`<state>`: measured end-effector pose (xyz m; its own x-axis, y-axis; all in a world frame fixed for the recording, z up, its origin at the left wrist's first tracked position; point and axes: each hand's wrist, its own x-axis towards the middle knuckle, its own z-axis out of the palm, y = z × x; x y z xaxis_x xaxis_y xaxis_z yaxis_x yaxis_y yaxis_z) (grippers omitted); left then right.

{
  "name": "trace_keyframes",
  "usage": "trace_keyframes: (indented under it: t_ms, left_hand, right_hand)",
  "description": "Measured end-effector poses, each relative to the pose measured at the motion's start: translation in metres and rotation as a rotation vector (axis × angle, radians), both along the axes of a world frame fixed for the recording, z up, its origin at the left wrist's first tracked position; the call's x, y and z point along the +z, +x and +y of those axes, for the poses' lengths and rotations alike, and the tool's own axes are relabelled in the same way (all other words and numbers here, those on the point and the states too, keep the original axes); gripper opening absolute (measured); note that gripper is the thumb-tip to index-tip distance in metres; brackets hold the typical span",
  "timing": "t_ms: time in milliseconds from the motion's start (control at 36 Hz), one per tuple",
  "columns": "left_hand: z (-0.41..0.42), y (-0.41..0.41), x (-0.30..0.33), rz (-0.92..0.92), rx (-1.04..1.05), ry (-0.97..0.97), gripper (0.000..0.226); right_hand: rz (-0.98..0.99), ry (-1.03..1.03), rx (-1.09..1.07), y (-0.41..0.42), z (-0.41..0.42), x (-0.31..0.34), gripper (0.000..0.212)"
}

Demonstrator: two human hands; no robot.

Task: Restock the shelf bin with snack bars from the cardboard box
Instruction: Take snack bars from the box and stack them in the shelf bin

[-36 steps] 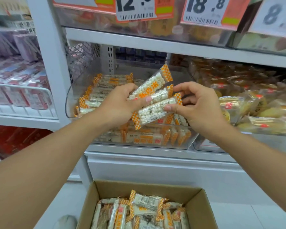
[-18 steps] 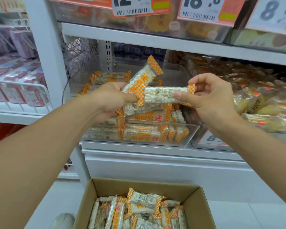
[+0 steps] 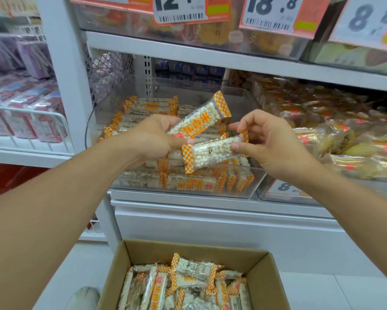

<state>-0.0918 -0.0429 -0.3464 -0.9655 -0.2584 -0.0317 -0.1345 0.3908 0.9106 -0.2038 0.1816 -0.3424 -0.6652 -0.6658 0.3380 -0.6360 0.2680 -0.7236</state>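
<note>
My left hand [image 3: 152, 139] grips a white puffed-rice snack bar [image 3: 201, 118] with orange checked ends, tilted up to the right. My right hand [image 3: 270, 142] pinches the right end of a second bar [image 3: 210, 153], which lies nearly level in front of the first, above the front of the clear shelf bin [image 3: 250, 186]. My left thumb touches this bar's left part. The bin holds several rows of the same bars. Below, an open cardboard box [image 3: 275, 285] on the floor is full of more bars [image 3: 188, 285].
A neighbouring clear bin [image 3: 335, 139] of yellow-wrapped snacks sits to the right. Left of a white shelf post [image 3: 65, 74] a wire basket [image 3: 31, 130] holds pink packs. Price tags [image 3: 179, 7] hang from the shelf above. A shoe tip [image 3: 82, 297] shows beside the box.
My right hand has pulled one bar out of the bunch in my left hand and lowered it slightly in front of the bin. The left hand keeps the tilted bar.
</note>
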Motion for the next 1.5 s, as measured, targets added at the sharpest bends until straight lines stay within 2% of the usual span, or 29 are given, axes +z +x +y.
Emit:
trace_keyframes:
  t_ms: [167,222,333,361,417,472,528,722,778,861,889,944,1000,1028,1083,1167,1222,1306,1361,1417,1500]
  left_hand:
    - [0.009,-0.002,-0.001,0.017,0.135,-0.151,0.026]
    - [0.011,-0.002,-0.001,0.013,0.146,-0.175,0.030]
    - [0.014,-0.001,0.003,0.014,0.138,-0.175,0.023]
    - [0.015,-0.001,0.003,0.004,0.142,-0.189,0.024]
    - [0.017,-0.001,0.003,-0.023,0.166,-0.217,0.041]
    - [0.018,-0.004,0.001,-0.013,0.193,-0.191,0.040]
    - [0.014,-0.009,-0.002,-0.005,0.208,-0.126,0.034]
    - [-0.005,-0.005,-0.003,-0.015,0.226,0.013,0.069]
    - [-0.004,0.000,-0.001,0.012,0.230,0.027,0.062]
    - [-0.003,0.010,0.007,0.084,0.227,0.066,0.034]
    - [-0.002,0.016,0.010,0.104,0.219,0.002,0.026]
    - [-0.003,0.024,0.011,0.123,0.180,-0.329,0.017]
    - [-0.004,0.029,0.008,0.112,0.141,-0.637,0.018]
    - [-0.005,0.031,0.007,0.111,0.134,-0.689,0.020]
    - [-0.006,0.032,0.006,0.127,0.126,-0.643,0.019]
    - [-0.007,0.032,0.008,0.133,0.110,-0.397,0.013]
    - [-0.008,0.031,0.007,0.123,0.114,-0.330,0.014]
    - [-0.007,0.030,0.005,0.122,0.146,-0.263,0.018]
    - [-0.008,0.029,0.004,0.149,0.168,-0.356,0.017]
    - [-0.006,0.028,0.003,0.198,0.182,-0.577,0.016]
    - [0.001,0.025,0.001,0.246,0.126,-0.809,0.024]
  right_hand:
    - [0.139,-0.023,-0.056,0.006,-0.006,0.002,0.029]
    - [0.219,0.019,-0.080,0.007,-0.004,0.007,0.030]
    - [0.402,0.115,-0.097,0.008,0.009,0.021,0.024]
    - [0.442,0.147,-0.086,0.008,0.012,0.025,0.022]
    - [0.484,0.218,-0.049,0.006,0.019,0.029,0.019]
    - [0.512,0.261,-0.027,0.004,0.022,0.029,0.019]
    - [0.498,0.252,-0.020,0.003,0.022,0.025,0.019]
    - [0.396,0.282,0.027,0.003,-0.004,0.001,0.020]
    - [0.349,0.316,0.026,0.003,-0.006,0.005,0.022]
    - [0.310,0.397,0.014,0.004,-0.006,0.015,0.026]
    - [0.325,0.435,0.005,0.005,-0.005,0.019,0.026]
    - [0.388,0.526,-0.007,0.006,-0.003,0.028,0.026]
    - [0.448,0.588,-0.013,0.005,-0.001,0.035,0.025]
    - [0.470,0.593,-0.011,0.006,0.001,0.037,0.024]
    - [0.469,0.550,0.005,0.008,0.001,0.032,0.022]
    - [0.415,0.432,0.013,0.012,-0.007,0.012,0.018]
    - [0.371,0.370,0.001,0.015,-0.016,0.003,0.015]
    - [0.173,0.354,-0.006,0.018,-0.022,0.001,0.009]
    - [-0.012,0.331,0.002,0.020,-0.021,0.004,0.019]
    - [-0.079,0.298,-0.047,0.022,-0.020,0.008,0.027]
    - [0.180,0.441,-0.235,0.025,-0.021,0.011,0.036]
